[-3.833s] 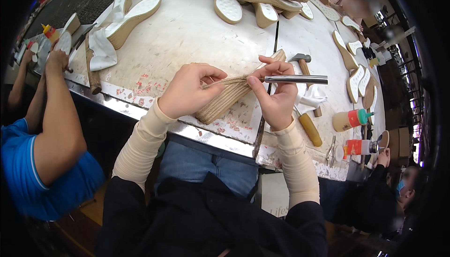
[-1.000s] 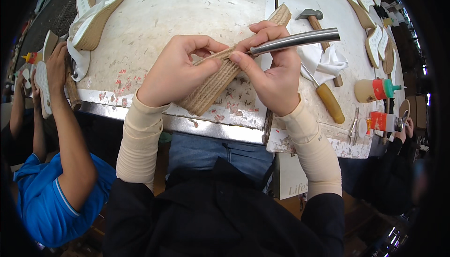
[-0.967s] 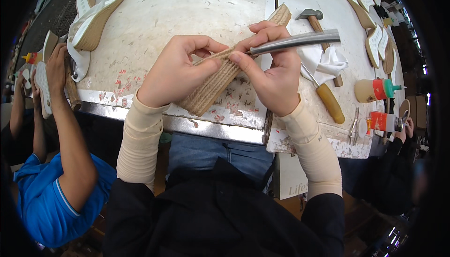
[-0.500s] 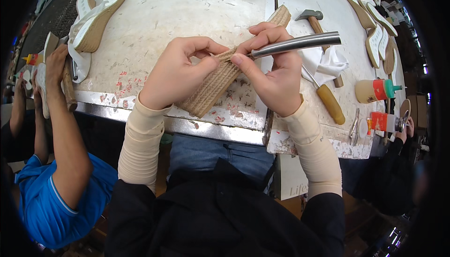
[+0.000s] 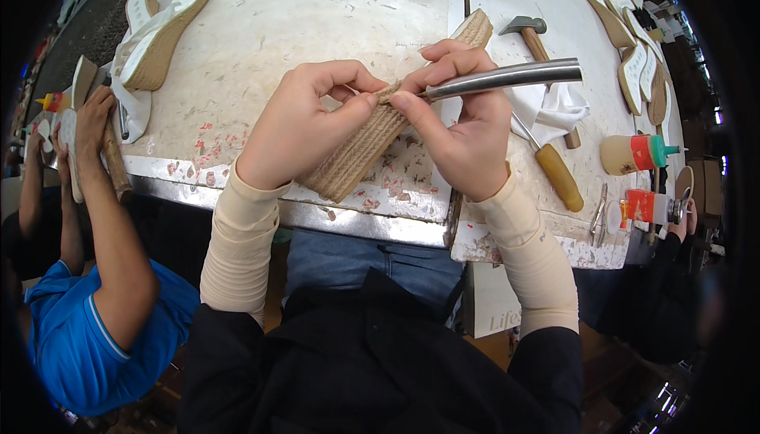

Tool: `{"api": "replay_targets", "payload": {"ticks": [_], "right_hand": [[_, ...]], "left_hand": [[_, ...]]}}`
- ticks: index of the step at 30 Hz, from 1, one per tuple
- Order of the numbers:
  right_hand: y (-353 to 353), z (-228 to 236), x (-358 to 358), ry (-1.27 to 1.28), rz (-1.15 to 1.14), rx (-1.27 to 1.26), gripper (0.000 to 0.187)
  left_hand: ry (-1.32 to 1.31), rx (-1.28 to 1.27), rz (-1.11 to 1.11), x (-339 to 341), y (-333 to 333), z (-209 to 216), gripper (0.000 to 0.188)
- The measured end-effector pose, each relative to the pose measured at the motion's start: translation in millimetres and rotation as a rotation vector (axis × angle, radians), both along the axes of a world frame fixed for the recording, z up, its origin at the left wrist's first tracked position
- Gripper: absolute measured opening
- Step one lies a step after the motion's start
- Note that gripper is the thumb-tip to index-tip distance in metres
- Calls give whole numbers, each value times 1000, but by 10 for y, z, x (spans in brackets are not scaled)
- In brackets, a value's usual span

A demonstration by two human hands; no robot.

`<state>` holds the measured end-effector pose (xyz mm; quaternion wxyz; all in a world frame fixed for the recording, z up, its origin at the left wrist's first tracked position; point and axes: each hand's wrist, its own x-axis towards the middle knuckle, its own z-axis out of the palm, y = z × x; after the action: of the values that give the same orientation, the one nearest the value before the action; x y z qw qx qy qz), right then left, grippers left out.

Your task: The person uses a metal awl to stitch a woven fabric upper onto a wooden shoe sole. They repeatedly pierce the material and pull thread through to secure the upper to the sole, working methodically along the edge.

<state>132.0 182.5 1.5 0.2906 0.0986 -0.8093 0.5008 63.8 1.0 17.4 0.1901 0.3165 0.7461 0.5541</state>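
Observation:
A wedge sole [image 5: 360, 153] wrapped in braided tan jute lies slantwise on the table before me, its near end close to the front edge. My left hand [image 5: 305, 121] is closed, thumb and forefinger pinching the braid along its upper edge. Against the same spot, my right hand [image 5: 463, 121] pinches the braid with thumb and forefinger. That hand also grips a slim tool with a curved, tubular metal handle [image 5: 514, 76], which sticks out to the right. The tool's tip is hidden among the fingers. Both forearms wear cream sleeves.
To the right lie a hammer [image 5: 532, 30], a white cloth [image 5: 564, 108], a yellow-handled tool [image 5: 560, 177], tweezers [image 5: 599, 212] and a green-capped glue bottle [image 5: 625, 154]. White-topped wedge soles [image 5: 150, 66] stand at left, others at far right. A co-worker in blue [image 5: 119, 307] sits close on my left.
Both hands stay at the same place on the braid, with only slight finger shifts. The metal handle has tilted a little and moved slightly right. The co-worker's arm on the left has shifted slightly.

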Motion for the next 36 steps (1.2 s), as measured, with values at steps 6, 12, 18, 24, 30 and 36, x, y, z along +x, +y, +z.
{"api": "replay_targets", "payload": {"ticks": [6, 12, 18, 24, 30, 36], "right_hand": [[-41, -23, 6, 23, -22, 1, 30], [47, 8, -21, -3, 168, -356, 30], [80, 41, 25, -10, 22, 37, 25], [77, 3, 17, -13, 130, -48, 36], [98, -20, 24, 18, 102, 130, 36], [72, 27, 38, -17, 124, -94, 35]], "left_hand": [[63, -21, 0, 15, 2, 31, 16], [-16, 4, 33, 26, 7, 19, 18], [-37, 17, 9, 13, 21, 16, 16], [70, -15, 9, -3, 36, 31, 14], [100, 12, 5, -6, 46, 6, 14], [111, -1, 14, 14, 40, 8, 16]]}}
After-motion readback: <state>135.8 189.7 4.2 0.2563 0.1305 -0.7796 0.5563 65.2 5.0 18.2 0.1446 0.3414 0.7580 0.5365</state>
